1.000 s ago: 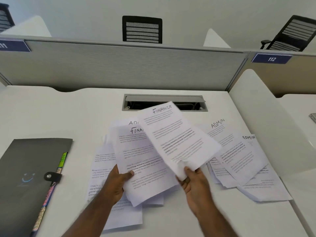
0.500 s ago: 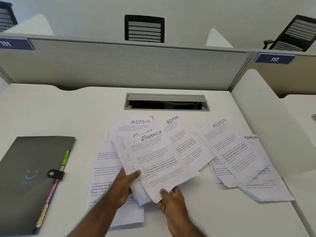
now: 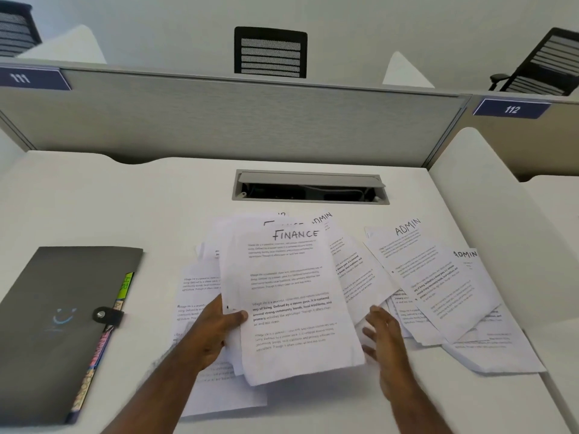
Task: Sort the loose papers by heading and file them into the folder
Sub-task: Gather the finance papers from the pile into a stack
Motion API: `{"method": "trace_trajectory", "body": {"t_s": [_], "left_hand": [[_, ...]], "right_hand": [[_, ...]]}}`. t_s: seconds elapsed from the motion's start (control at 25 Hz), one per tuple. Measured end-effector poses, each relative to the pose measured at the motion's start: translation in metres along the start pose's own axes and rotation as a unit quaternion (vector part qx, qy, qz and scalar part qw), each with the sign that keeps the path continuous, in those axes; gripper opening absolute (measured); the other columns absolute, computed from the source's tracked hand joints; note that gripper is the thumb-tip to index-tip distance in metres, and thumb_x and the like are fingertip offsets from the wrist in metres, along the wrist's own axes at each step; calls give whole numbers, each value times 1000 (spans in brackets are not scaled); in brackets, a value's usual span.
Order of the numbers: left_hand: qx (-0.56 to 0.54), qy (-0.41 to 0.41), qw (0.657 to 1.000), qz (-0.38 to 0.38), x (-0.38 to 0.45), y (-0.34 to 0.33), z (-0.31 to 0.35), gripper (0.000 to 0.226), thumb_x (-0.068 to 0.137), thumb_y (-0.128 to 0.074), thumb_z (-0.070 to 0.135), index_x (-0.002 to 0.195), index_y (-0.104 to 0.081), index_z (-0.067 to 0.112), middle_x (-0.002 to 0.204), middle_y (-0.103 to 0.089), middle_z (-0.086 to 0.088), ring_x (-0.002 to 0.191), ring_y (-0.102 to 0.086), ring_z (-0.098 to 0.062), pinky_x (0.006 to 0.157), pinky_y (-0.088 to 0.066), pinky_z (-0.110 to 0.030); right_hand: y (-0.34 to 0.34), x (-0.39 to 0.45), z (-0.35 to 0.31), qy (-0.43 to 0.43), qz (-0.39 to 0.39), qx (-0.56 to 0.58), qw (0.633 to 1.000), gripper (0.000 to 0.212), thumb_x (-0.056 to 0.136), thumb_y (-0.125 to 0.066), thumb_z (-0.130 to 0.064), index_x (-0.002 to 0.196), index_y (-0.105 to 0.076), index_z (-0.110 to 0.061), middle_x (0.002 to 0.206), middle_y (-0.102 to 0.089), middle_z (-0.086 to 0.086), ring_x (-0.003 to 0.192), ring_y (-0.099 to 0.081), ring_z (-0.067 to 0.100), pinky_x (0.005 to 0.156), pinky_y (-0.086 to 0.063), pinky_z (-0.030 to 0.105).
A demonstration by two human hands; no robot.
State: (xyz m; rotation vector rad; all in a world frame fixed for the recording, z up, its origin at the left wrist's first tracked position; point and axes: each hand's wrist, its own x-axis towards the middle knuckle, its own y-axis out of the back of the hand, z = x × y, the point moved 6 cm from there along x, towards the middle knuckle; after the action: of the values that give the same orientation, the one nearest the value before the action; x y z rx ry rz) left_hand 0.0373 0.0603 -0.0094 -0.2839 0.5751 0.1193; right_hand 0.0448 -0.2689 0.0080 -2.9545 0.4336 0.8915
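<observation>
Gripping a small stack of papers headed FINANCE (image 3: 291, 302) at its left edge: left hand (image 3: 219, 333), thumb laid across the top sheet, fingers curled underneath, forearm reaching in from the near edge of the desk. Hovering just right of that stack with fingers spread and loose, holding nothing: right hand (image 3: 383, 335), slightly blurred, palm turned toward the sheets.

Spanning the whole view, a white desk (image 3: 94, 198), backed along its far edge by a grey fabric partition (image 3: 235, 120) and flanked on the right edge by a white side divider (image 3: 479, 220). Beyond the partition, white wall and black mesh chairs (image 3: 271, 51). On the partition's top corners, blue number plates reading 111 (image 3: 31, 78) and 112 (image 3: 512, 108).

Lying closed near the left edge of the desk, a grey folder (image 3: 56, 314) with a snap strap and coloured tabs showing along its right side. Spread over the middle and right of the desk, loose papers headed ADMIN (image 3: 438, 286), overlapping; more sheets under the held stack. Near the far edge, an open cable tray (image 3: 310, 187).
</observation>
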Motion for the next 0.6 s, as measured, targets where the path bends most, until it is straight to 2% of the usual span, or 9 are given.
{"method": "trace_trajectory", "body": {"t_s": [0.08,0.12,0.2,0.32,0.4,0.52,0.6], "left_hand": [[13,10,999,-34,-1,-4,3,46,87,-65,-7,129,-58,10,119,-72,-14,108,-69,-35,96,-53,-55],[18,13,999,-50,-1,-9,4,46,86,-68,-5,128,-58,10,119,-72,-15,108,-69,-36,96,-52,-56],[28,12,997,-70,-1,-17,7,47,82,-73,1,126,-59,10,120,-71,-16,108,-69,-37,96,-52,-57],[5,2,997,-74,-3,-25,10,39,89,-68,21,127,-62,14,121,-72,-12,111,-69,-32,95,-54,-51],[-38,12,998,-42,-1,-21,11,33,98,-57,33,125,-66,17,120,-72,-8,112,-68,-29,94,-53,-48],[-26,-2,1000,4,1,-14,15,29,101,-51,25,128,-63,23,120,-73,-6,109,-70,-27,83,-57,-42],[17,-38,999,19,0,-14,19,38,101,-51,15,132,-53,38,114,-75,-2,102,-72,-26,73,-58,-39]], "right_hand": [[-3,11,-15,0,-113,-53,992,51,89,-60,-47,135,-48,-29,130,-64,0,115,-62,24,94,-51,47],[-9,11,-21,-11,-167,-72,983,55,84,-65,-47,134,-49,-31,127,-67,-2,113,-65,24,92,-53,46],[-19,12,-28,-9,-238,-87,967,47,84,-72,-38,128,-58,-28,120,-72,-2,106,-71,22,80,-59,37],[-23,18,-29,28,-223,-60,973,35,84,-75,-21,119,-67,-24,116,-74,1,100,-73,20,69,-59,28],[-22,20,-25,45,-207,-28,977,34,81,-76,-21,114,-70,-27,113,-75,-1,99,-73,19,67,-59,26],[-17,22,-13,50,-183,12,982,36,77,-77,-20,112,-70,-26,112,-75,1,99,-73,21,69,-60,28],[-15,24,-6,45,-177,28,983,36,78,-77,-18,114,-70,-21,114,-75,5,100,-73,26,73,-60,32]]}}
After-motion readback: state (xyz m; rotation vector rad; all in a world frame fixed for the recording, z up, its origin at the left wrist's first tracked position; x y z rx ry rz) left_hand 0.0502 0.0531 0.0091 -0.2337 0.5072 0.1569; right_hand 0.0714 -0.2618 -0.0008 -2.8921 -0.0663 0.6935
